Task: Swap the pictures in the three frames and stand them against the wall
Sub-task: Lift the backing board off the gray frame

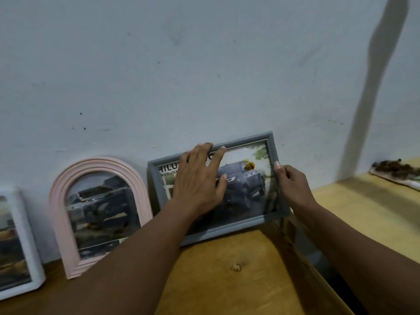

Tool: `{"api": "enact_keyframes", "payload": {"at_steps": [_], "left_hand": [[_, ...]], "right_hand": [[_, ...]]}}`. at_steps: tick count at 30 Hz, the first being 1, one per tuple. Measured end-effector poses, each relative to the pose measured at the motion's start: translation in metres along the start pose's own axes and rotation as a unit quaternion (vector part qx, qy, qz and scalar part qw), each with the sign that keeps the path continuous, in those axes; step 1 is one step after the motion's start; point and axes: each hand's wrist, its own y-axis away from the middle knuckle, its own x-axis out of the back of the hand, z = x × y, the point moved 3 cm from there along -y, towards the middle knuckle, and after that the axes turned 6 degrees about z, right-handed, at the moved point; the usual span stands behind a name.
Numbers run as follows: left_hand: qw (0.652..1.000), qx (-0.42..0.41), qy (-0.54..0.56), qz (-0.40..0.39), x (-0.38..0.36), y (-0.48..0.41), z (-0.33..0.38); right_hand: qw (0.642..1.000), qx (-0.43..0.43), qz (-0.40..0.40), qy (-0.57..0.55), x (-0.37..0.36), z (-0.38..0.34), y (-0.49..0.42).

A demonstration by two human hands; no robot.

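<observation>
From my seat, the bench [238, 280] edge is nearest, with a gap beside it on the right. My left hand [200, 180] lies flat, fingers spread, on the grey frame [227, 230]; my right hand [293, 185] pinches its right edge. The frame sits tilted, its lower right corner near that gap. I judge it could slide off there if released carelessly. Farther left, the pink arched frame [66, 185] and white frame [29, 246] already lean on the wall [204, 76].
</observation>
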Motion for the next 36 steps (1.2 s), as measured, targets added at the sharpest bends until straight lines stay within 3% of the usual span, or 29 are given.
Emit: {"api": "enact_keyframes", "payload": {"at_steps": [5, 11, 16, 21, 24, 26, 31, 36], "left_hand": [[0.994, 0.006, 0.094, -0.062, 0.030, -0.004, 0.030], [0.968, 0.067, 0.226, -0.086, 0.096, 0.000, 0.059], [0.903, 0.176, 0.387, -0.067, 0.171, 0.013, 0.062], [0.823, 0.299, 0.478, -0.070, 0.220, 0.045, 0.034], [0.774, 0.353, 0.521, -0.068, 0.240, 0.074, 0.011], [0.763, 0.374, 0.524, -0.060, 0.250, 0.093, -0.006], [0.783, 0.424, 0.453, -0.046, 0.272, 0.136, -0.051], [0.744, 0.507, 0.435, -0.019, 0.278, 0.195, -0.092]], "right_hand": [[0.998, 0.036, 0.024, 0.041, 0.065, -0.044, 0.024], [0.988, 0.070, -0.054, 0.129, 0.109, -0.148, 0.064], [0.951, 0.097, -0.132, 0.263, 0.085, -0.235, 0.107], [0.917, 0.092, -0.180, 0.344, 0.021, -0.277, 0.152], [0.934, 0.015, -0.253, 0.250, -0.008, -0.289, 0.184], [0.937, -0.025, -0.302, 0.175, -0.023, -0.292, 0.202], [0.908, 0.004, -0.393, 0.145, -0.060, -0.271, 0.238], [0.874, 0.028, -0.464, 0.139, -0.103, -0.204, 0.304]]}}
